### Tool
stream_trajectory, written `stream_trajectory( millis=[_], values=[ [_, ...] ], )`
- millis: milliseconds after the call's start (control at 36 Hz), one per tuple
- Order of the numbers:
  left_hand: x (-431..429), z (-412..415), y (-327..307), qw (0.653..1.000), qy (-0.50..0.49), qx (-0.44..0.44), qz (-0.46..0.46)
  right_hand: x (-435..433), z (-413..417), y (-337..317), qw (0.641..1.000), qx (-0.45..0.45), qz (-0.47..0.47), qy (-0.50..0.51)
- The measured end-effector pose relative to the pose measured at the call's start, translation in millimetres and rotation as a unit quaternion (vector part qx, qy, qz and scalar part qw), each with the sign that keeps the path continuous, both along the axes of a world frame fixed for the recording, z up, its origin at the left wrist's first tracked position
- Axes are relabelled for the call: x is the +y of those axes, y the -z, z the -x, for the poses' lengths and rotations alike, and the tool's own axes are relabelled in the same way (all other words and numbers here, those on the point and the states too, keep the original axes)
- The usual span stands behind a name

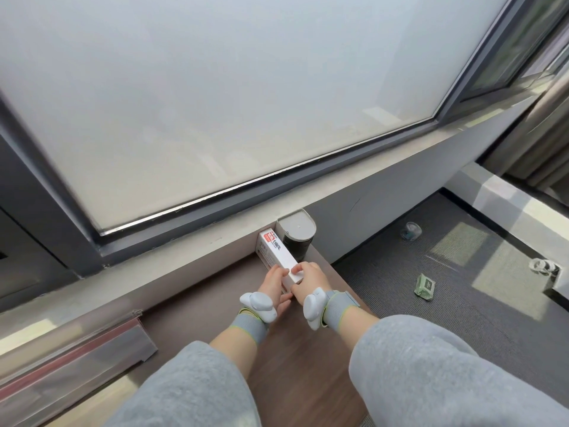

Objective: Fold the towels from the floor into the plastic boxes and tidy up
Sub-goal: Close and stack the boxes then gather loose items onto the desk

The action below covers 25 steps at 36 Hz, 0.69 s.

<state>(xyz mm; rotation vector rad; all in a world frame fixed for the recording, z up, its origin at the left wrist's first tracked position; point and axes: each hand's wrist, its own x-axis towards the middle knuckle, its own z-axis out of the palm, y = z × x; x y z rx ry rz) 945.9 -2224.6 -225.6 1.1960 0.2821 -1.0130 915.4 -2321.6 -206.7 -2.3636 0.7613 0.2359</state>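
Both hands hold the near end of a long white cardboard box with a red label (275, 248): the left hand (274, 281) curls its fingers around the left side, and the right hand (308, 279) grips it from the top and the right side. The box lies on a brown wooden surface (301, 365), its far end at 12 o'clock from the hands against the beige window ledge (184, 257), just beside a grey rounded container (297, 234) at 1 o'clock. On the dark grey carpet (431, 337) lie a green flat packet (425, 286) at 3 o'clock and a small clear plastic object (411, 231) at 2 o'clock, well apart from the hands
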Motion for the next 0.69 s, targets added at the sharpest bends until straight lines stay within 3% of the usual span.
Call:
stream_trajectory(
  millis=[694],
  values=[
    [-3.0,-6.4,-9.6,0.998,0.022,-0.023,-0.052,-5.8,0.8,2.0,0.997,-0.007,-0.067,0.032]
  ],
)
